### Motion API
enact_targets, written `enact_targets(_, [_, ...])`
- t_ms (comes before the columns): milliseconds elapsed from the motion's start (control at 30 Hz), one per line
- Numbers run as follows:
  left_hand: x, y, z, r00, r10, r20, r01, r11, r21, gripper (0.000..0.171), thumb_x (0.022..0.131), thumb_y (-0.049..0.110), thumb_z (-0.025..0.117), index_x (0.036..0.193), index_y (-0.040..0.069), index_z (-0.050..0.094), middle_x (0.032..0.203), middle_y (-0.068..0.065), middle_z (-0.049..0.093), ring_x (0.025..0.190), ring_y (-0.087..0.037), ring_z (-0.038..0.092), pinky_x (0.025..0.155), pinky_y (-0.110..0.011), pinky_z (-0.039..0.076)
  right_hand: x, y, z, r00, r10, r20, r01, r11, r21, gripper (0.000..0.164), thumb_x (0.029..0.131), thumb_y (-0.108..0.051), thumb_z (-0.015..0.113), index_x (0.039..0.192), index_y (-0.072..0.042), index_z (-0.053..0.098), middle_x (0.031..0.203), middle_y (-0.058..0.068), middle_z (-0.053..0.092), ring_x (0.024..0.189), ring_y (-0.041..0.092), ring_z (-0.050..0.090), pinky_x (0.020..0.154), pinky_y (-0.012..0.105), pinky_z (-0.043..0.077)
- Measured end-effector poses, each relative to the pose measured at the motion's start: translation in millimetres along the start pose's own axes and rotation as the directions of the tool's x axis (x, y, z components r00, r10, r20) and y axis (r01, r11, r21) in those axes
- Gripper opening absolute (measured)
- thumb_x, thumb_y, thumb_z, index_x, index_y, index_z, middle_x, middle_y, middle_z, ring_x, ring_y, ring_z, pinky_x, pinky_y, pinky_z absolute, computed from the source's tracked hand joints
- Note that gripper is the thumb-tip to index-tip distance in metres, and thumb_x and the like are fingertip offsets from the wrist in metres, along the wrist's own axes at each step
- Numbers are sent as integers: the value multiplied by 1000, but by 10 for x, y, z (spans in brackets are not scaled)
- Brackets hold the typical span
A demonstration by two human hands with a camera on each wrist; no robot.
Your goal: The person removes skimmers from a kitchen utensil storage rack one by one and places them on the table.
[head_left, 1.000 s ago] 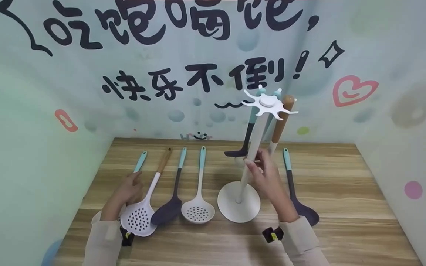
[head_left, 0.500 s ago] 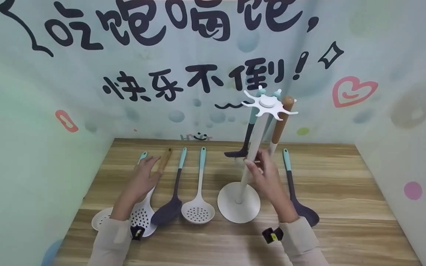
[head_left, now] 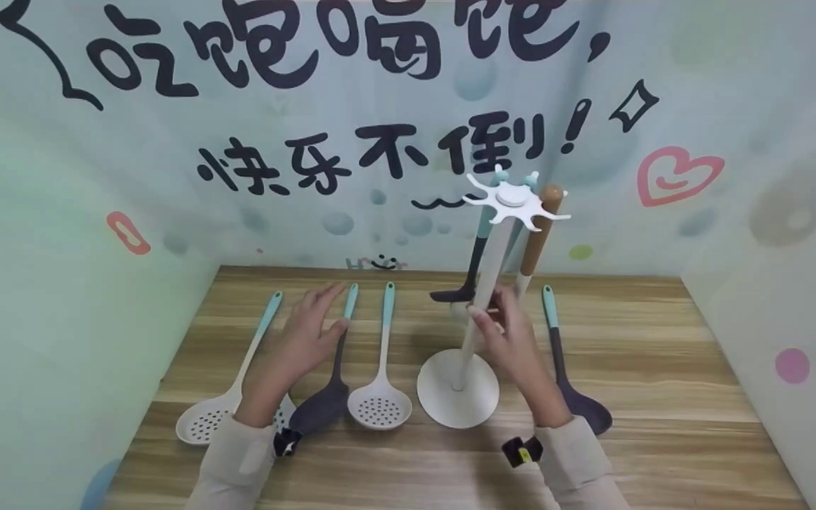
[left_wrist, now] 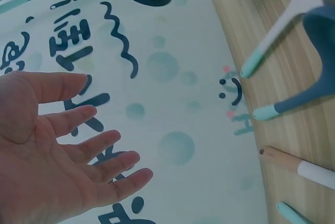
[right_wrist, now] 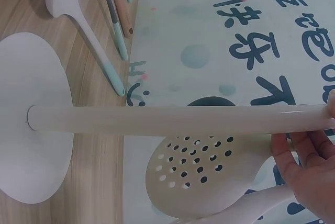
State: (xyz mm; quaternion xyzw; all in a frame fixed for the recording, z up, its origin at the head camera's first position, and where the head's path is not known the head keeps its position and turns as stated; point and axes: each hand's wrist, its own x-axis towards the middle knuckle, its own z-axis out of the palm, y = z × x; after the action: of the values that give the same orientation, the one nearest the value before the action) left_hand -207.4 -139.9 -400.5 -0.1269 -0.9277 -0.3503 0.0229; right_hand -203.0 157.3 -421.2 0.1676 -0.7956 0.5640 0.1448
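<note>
My left hand (head_left: 303,340) hovers over the utensils with fingers spread, holding nothing; the left wrist view shows its bare palm (left_wrist: 57,161). Beneath it lie a wooden-handled white skimmer, mostly hidden by my arm, and a dark spoon (head_left: 321,407) with a teal handle. My right hand (head_left: 518,347) grips the pole (head_left: 491,273) of a white utensil stand, thumb in front and fingers behind. The stand has a round base (head_left: 443,397) and a hooked top (head_left: 512,195). Utensils hang at its far side, including a brown-handled one (head_left: 540,244) and a white skimmer (right_wrist: 193,182).
A teal-handled white skimmer (head_left: 202,419) lies at far left on the wooden table (head_left: 663,397). A smaller white skimmer (head_left: 380,407) rests left of the stand base, a dark ladle (head_left: 587,409) right of it. A printed backdrop (head_left: 309,227) rises behind the table.
My left hand has moved right and slightly up from the far-left skimmer, past the wooden-handled one, to beside the dark spoon's handle, its fingers spreading. My right hand has stayed on the pole.
</note>
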Motion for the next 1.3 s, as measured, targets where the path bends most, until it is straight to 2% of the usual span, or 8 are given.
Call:
enact_targets(100, [12,86,48,998,50,-25,-51,995,-80,54,93,12,55,142,7,35,144,-24,32,133,-44,27,106,-59,25,0,2,-2,1000,5,2,-5,1000,1,31,95,-7,51,124,2,44,113,24,56,104,25,56,90,43,48])
enact_targets(233, [15,190,109,994,99,-43,-101,993,-52,52,93,14,55,141,6,37,142,-22,34,132,-42,29,105,-59,25,-4,-3,-5,1000,12,2,-12,1000,8,31,95,-8,51,124,2,44,114,24,56,104,26,56,91,43,47])
enact_targets(433, [5,350,182,992,129,-19,-129,992,-14,53,93,16,56,142,11,36,144,-17,36,133,-38,31,105,-58,28,-2,-4,3,1000,-2,0,2,1000,4,31,94,-5,51,124,1,44,114,24,56,104,25,57,89,41,48])
enact_targets(667, [23,552,257,983,183,10,-181,979,-93,53,95,18,52,144,14,34,146,-14,33,135,-36,28,107,-56,27,-4,-27,-4,999,34,0,-34,999,16,31,94,-4,51,123,3,43,112,22,58,102,24,55,90,39,47])
enact_targets(867, [64,736,341,978,206,30,-200,971,-133,52,96,21,50,145,18,32,146,-10,34,136,-31,29,108,-55,25,7,-39,6,999,47,-1,-47,999,11,32,92,4,50,123,7,42,111,28,56,102,32,55,89,47,46])
enact_targets(967, [81,826,377,975,218,41,-210,968,-137,52,96,25,49,145,19,31,146,-8,35,136,-29,30,109,-54,26,6,-41,13,999,37,-2,-37,999,7,32,92,4,50,123,6,43,112,26,56,102,30,55,89,47,47])
enact_targets(1167, [126,950,459,961,275,25,-265,944,-197,51,98,28,45,145,14,29,147,-8,35,136,-25,32,110,-47,29,-2,-26,11,1000,10,-9,-10,1000,-4,32,93,-4,52,124,2,44,114,20,58,103,24,56,89,39,49])
enact_targets(1300, [183,1026,534,948,318,-16,-311,912,-266,51,99,24,44,145,12,28,142,-10,40,131,-24,40,107,-42,34,-3,-23,7,1000,-15,-17,15,1000,-4,33,93,-6,53,123,3,44,113,19,58,102,25,56,88,34,49])
